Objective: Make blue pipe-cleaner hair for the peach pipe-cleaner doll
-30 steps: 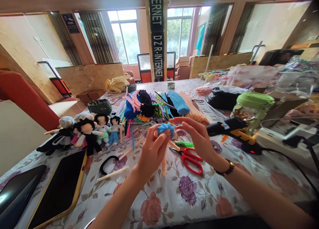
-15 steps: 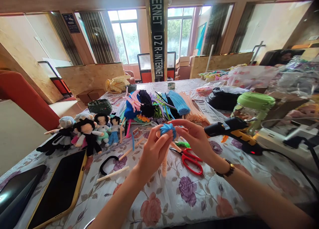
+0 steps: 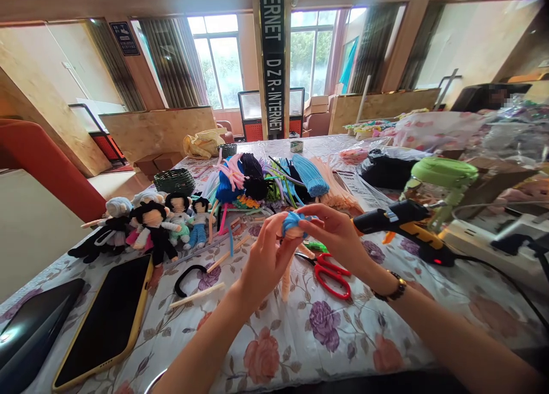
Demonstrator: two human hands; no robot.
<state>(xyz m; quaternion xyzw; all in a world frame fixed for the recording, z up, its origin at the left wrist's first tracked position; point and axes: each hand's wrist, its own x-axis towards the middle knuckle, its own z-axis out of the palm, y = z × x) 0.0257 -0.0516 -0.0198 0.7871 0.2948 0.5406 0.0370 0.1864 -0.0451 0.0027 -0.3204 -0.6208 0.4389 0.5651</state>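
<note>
A small peach pipe-cleaner doll [image 3: 286, 277] with a blue fuzzy head [image 3: 291, 221] is held above the flowered tablecloth [image 3: 300, 337]. My left hand [image 3: 263, 262] grips its body from the left, fingers closed round it. From the right, my right hand [image 3: 337, 234] pinches the blue pipe cleaner at the doll's head. Red-handled scissors [image 3: 330, 274] lie just below my right hand.
Several finished dolls [image 3: 158, 219] lie at the left, beside a yellow-cased phone [image 3: 107, 319] and a dark tablet [image 3: 30, 331]. Bundles of pipe cleaners [image 3: 274, 182] lie behind my hands. A glue gun [image 3: 403, 225], a green-lidded jar [image 3: 437, 185] and a power strip [image 3: 493, 239] stand at the right.
My right hand has closed in on the doll's blue head and pressed against it. The left hand keeps its grip, shifted slightly right.
</note>
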